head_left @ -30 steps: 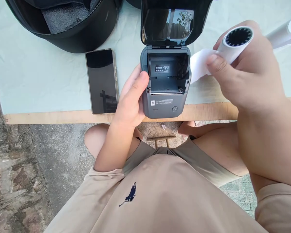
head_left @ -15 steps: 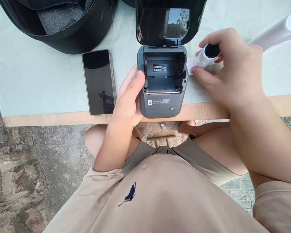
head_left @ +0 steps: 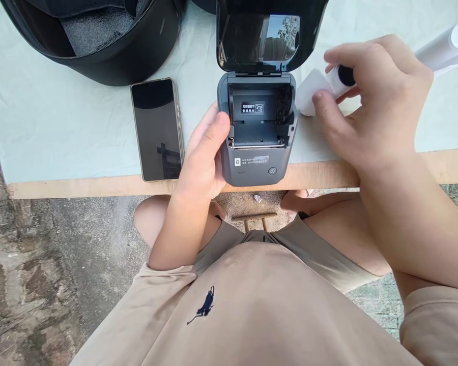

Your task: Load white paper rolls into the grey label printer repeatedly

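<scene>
At table [head_left: 61, 132], open printer [head_left: 257, 132], black case [head_left: 125, 66] holding grey foam [head_left: 95, 33]

At the near edge of my bench [head_left: 91, 137]: printer [head_left: 257, 172], phone [head_left: 157, 129] to its left; case [head_left: 133, 58] behind phone; paper roll [head_left: 335, 83] right of printer.

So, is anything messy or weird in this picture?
One little thing: a small whitish scrap lies on the ground below the table's edge, looking like dropped litter. I see nothing spilled or broken.
</scene>
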Demonstrator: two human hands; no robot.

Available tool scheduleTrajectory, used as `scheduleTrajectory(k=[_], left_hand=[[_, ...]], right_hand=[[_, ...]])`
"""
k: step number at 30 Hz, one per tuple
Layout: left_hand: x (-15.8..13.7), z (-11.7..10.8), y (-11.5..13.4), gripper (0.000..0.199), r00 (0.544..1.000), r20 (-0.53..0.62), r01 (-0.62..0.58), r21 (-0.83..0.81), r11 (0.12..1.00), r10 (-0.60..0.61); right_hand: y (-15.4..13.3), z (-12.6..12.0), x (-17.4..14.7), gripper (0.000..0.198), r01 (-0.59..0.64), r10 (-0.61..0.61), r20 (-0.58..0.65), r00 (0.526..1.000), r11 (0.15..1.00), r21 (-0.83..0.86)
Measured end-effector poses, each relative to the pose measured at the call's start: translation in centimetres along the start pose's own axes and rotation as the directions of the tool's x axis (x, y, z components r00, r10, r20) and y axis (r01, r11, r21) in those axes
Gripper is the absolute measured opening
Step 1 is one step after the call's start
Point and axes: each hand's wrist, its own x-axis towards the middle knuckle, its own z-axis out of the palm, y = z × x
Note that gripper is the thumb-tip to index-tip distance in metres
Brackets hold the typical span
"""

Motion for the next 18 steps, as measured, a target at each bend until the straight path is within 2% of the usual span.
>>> scheduleTrajectory(k=[3,10,18], left_hand=[[0.01,0.06,-0.06,0.025,1.0,-0.011,-0.015,-0.034,0.999,0.015],[0.19,0.02,-0.48,0.03,0.999,-0.045,-0.01,0.036,0.999,0.011],[0.18,0.05,-0.54,0.03,0.999,-0.04,-0.017,0.043,0.999,0.019]], right_hand=[[-0.02,-0.17,-0.04,0.039,0.014,-0.014,0.002,1.0,1.0,0.006],[-0.12,-0.09,-0.09,0.047,0.069,-0.073,0.079,0.994,0.996,0.047],[-0.3,0.19,0.07,0.04,0.065,-0.069,0.066,0.995,0.996,0.064]])
